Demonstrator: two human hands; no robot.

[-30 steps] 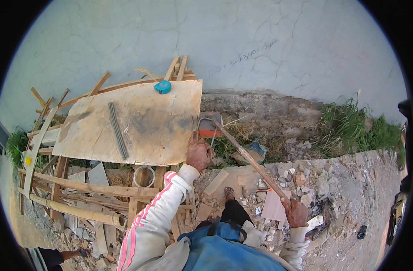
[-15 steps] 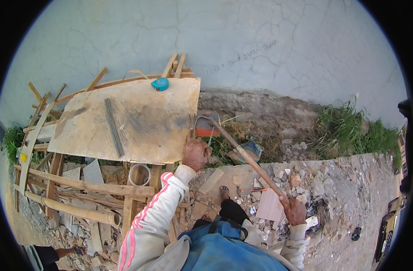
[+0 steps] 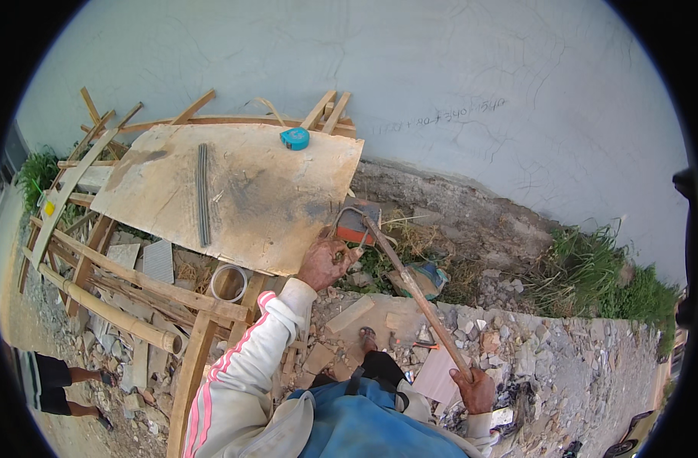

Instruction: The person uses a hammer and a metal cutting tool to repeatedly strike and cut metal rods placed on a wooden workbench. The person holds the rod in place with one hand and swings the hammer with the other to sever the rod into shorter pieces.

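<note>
Gripping pole (image 3: 414, 292) in right hand (image 3: 477, 391), partly hidden bent rod (image 3: 351, 208) in left hand (image 3: 324, 263)

Looks rough and matt along the bar (image 3: 418, 300), dull and metallic on the rods (image 3: 203, 195), scuffed and wooden across the bench (image 3: 157, 183), plastic on the tape measure (image 3: 295, 138).

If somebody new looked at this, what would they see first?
Probably the long brown bar, slanting from the right hand up to a bent rod near the left hand. Next might be the bright teal tape measure at the far edge of the board, then the grey rods lying on the board, left of the tape measure.
</note>
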